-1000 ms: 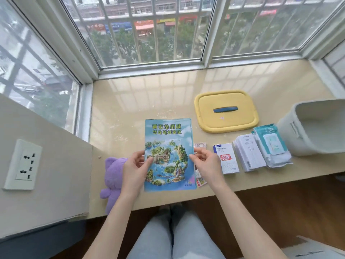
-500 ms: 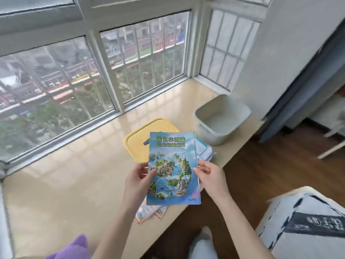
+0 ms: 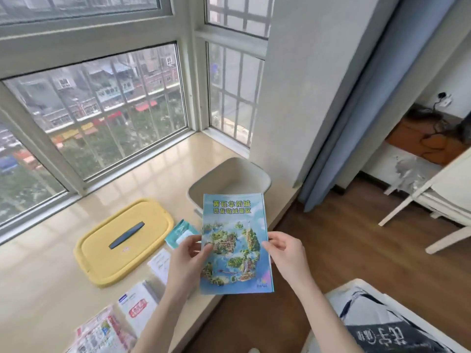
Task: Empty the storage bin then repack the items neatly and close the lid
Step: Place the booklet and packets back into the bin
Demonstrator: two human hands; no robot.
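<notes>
Item: head camera, the one view I monitor. Wide-angle, worn on the person's head.
Facing: forward and down, across the window ledge [image 3: 46, 281] toward its right-hand corner.
Near field: left hand [image 3: 186, 261] and right hand [image 3: 288, 253], lower centre, close to the lens, holding the booklet [image 3: 235, 243] by its side edges.
Middle field: bin [image 3: 224, 179] at centre, yellow lid [image 3: 122, 240] at centre left.
Far field: window [image 3: 102, 110] across the upper left, curtain [image 3: 356, 123] and floor [image 3: 344, 250] on the right.
</notes>
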